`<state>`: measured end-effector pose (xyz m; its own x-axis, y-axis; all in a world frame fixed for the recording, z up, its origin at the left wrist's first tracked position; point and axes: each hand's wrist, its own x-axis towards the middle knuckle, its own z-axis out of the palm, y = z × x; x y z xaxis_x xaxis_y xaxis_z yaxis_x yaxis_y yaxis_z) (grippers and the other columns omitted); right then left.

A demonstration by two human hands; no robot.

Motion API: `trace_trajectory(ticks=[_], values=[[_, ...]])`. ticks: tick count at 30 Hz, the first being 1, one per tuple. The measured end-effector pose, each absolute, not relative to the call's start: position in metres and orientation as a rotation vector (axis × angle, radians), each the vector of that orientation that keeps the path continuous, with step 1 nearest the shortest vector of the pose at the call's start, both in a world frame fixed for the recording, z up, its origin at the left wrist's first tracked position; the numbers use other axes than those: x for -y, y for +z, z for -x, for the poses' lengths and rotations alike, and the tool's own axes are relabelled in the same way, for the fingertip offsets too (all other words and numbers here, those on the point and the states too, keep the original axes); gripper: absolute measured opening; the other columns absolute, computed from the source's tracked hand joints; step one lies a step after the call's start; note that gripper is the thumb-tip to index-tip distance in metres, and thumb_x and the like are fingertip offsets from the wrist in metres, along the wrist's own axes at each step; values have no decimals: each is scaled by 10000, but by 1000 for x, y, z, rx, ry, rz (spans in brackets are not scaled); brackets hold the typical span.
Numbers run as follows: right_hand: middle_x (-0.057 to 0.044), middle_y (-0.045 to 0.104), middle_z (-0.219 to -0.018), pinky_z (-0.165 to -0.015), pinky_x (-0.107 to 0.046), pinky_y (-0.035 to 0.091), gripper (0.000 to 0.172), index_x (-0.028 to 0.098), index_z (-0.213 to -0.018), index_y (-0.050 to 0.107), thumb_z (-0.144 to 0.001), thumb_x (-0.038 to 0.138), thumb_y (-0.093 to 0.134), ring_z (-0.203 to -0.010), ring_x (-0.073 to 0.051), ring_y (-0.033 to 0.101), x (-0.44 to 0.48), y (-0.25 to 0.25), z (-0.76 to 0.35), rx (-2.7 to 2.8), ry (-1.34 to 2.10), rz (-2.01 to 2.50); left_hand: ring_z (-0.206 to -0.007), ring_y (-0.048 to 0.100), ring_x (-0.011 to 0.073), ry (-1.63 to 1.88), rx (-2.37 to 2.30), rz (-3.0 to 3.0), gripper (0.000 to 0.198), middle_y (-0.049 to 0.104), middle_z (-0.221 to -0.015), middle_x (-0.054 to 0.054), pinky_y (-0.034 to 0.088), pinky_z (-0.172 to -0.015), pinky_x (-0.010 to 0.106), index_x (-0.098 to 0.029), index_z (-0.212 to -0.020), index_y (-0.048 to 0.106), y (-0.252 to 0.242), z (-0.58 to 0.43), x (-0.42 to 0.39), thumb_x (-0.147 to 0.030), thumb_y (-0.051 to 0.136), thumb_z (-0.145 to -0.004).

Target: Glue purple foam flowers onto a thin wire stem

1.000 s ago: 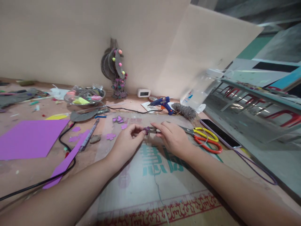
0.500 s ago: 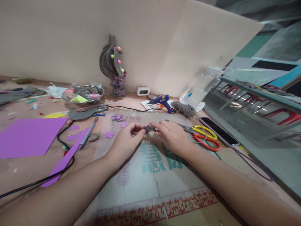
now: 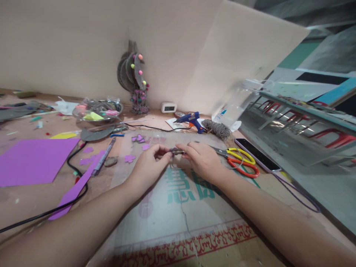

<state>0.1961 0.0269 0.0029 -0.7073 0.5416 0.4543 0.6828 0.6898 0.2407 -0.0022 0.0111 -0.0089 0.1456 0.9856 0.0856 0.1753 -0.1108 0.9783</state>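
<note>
My left hand [image 3: 155,159] is closed in a pinch on one end of a small purple-grey piece [image 3: 177,151]. The fingers of my right hand [image 3: 198,157] are closed on its other end; its exact kind is too small and covered to make out. A thin grey strand of yarn [image 3: 185,215] runs below the hands towards the front edge. Beyond my right hand lie scissors [image 3: 241,161] with one yellow and one red handle loop. Purple flower cutouts [image 3: 129,158] lie left of my left hand, near folded purple pieces [image 3: 138,138].
A blue glue gun [image 3: 191,120] and a skein of grey yarn [image 3: 217,128] lie at the back. At right is a phone [image 3: 257,155]. Purple sheet [image 3: 33,161], pen [image 3: 104,157], black cable [image 3: 41,214] and a filled tray [image 3: 97,120] are left. A pompom-trimmed grey ornament [image 3: 130,72] stands by the wall.
The small piece between my fingertips has turned slightly and looks narrower. Both hands stay almost in place, and the view has shifted very slightly.
</note>
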Motion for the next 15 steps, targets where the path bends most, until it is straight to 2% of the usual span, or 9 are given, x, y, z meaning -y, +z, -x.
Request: trace_trajectory(ticks=[6, 10, 15], values=[[-61, 610, -773, -609, -306, 368, 305, 138, -1149, 573, -971, 276, 368, -678, -190, 524, -26, 3, -195, 2552, -545, 925, -695, 592, 155, 1088, -1178, -1466, 132, 661, -773, 16, 432, -637, 267, -176, -816, 619, -10, 2, -11, -292, 570, -778], [-74, 602, -781, -622, -305, 421, 335, 119, -1182, 543, -974, 293, 347, -691, -193, 541, -24, 4, -194, 2411, -398, 978, -705, 591, 153, 1100, -1179, -1468, 149, 665, -789, 23, 431, -647, 268, -172, -825, 623, -11, 2, -12, -306, 566, -794], [-112, 624, -1058, -824, -346, 475, 326, 173, -1252, 482, -969, 261, 346, -962, -212, 585, -27, 6, -197, 2193, -103, 1066, -703, 592, 151, 1102, -1182, -1447, 158, 666, -796, 22, 429, -644, 265, -172, -839, 626, -12, 1, -13, -315, 574, -795]])
